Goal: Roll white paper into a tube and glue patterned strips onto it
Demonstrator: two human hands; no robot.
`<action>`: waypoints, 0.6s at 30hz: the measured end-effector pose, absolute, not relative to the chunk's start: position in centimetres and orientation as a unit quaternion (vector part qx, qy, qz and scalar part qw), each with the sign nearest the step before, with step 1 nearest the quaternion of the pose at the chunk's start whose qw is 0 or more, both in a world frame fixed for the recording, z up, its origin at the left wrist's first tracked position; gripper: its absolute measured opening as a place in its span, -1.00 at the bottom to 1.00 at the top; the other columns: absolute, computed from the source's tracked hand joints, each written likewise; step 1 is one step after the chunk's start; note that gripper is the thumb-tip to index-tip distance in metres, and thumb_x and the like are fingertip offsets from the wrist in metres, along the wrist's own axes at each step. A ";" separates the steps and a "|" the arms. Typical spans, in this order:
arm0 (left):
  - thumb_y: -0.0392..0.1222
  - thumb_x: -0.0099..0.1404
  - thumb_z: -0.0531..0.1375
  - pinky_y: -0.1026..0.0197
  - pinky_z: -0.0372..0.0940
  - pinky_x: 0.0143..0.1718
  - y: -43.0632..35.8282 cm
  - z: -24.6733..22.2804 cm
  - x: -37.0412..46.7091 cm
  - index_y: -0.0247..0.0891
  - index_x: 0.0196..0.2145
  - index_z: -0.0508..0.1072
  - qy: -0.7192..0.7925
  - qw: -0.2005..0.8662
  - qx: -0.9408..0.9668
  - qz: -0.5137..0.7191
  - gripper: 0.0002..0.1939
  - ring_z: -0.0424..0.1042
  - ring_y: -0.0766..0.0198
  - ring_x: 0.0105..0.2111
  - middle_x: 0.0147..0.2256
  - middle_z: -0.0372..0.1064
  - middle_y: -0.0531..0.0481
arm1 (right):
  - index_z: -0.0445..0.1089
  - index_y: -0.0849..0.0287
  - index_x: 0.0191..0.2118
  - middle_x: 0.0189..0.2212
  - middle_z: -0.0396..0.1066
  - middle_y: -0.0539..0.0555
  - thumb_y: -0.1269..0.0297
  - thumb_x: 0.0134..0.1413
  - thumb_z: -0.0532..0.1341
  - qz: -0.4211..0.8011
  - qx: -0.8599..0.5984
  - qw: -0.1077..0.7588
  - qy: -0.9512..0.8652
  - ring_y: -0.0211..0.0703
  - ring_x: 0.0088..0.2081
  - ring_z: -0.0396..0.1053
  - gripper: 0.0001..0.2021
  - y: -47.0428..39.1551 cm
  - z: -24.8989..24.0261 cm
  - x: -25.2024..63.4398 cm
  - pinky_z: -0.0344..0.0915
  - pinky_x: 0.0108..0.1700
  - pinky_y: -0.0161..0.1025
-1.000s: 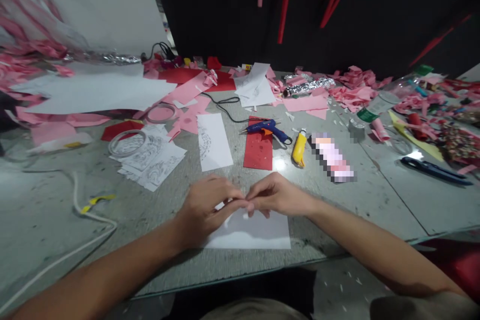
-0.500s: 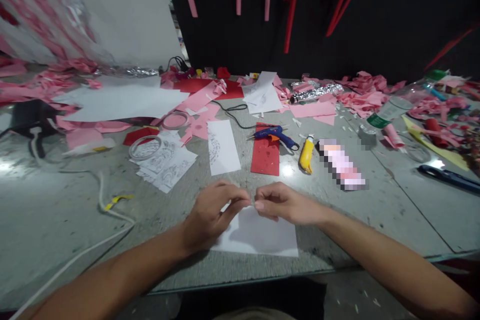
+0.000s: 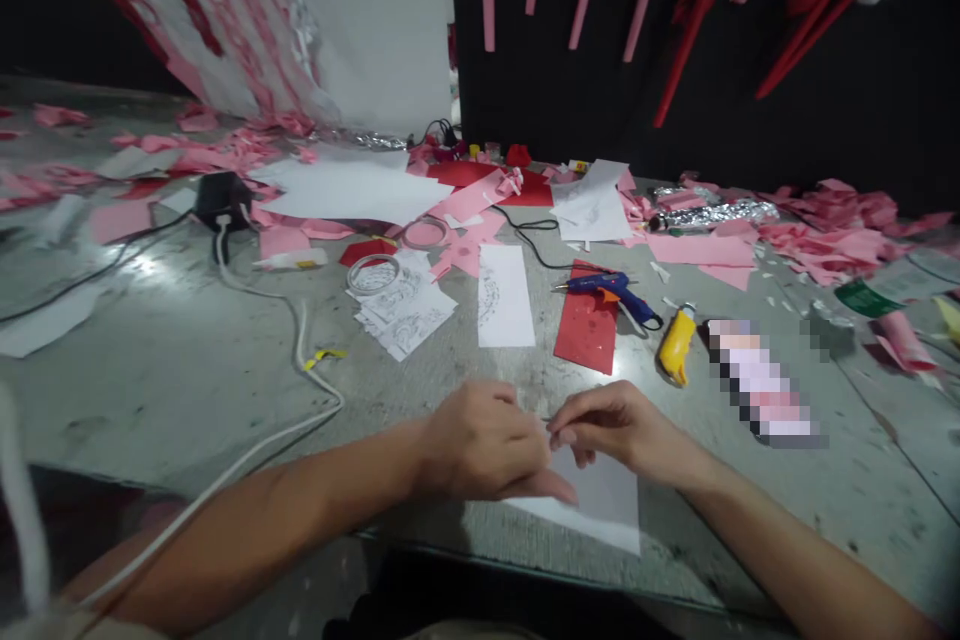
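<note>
My left hand (image 3: 487, 445) is over a white sheet of paper (image 3: 611, 500) near the table's front edge. Its fingers are curled, the thumb stretched along the sheet; what they hold, if anything, is hidden. Close beside it, my right hand (image 3: 619, 430) pinches thumb against fingertips above the same sheet. Anything between those tips is too small to make out. Beyond the hands lie a white strip with a printed pattern (image 3: 506, 295) and a red card (image 3: 586, 340). A blue glue gun (image 3: 611, 290) rests across the card, and a yellow utility knife (image 3: 677, 345) is to its right.
A blurred-out phone (image 3: 761, 385) lies right of the knife. Printed sheets (image 3: 409, 315) with a tape roll (image 3: 373, 273) are on the left. A white cable (image 3: 322, 385) runs from a black box (image 3: 223, 198) toward my left arm. Pink scraps (image 3: 832, 230) cover the back.
The view has swung left, so the table's things appear farther right. My left hand has turned, its thumb now reaching across the paper. My right hand stays pinched close by.
</note>
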State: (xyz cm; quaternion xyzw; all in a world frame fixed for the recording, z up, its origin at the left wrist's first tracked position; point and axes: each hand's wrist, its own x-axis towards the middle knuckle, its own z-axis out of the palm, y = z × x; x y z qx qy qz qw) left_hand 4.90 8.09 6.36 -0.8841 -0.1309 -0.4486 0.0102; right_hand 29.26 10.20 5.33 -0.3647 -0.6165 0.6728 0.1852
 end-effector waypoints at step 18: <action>-0.46 0.38 0.13 0.12 0.46 -0.62 -7.3 6.0 -8.0 0.13 0.47 0.25 -0.441 0.085 -0.830 -0.330 -0.20 0.47 0.19 -0.63 -0.56 0.51 0.21 | 0.47 0.15 0.22 0.08 0.62 0.14 0.44 0.26 0.18 0.271 -0.183 0.186 -0.926 0.09 0.16 0.47 -0.56 -2.3 6.4 25.2 0.45 0.25 0.03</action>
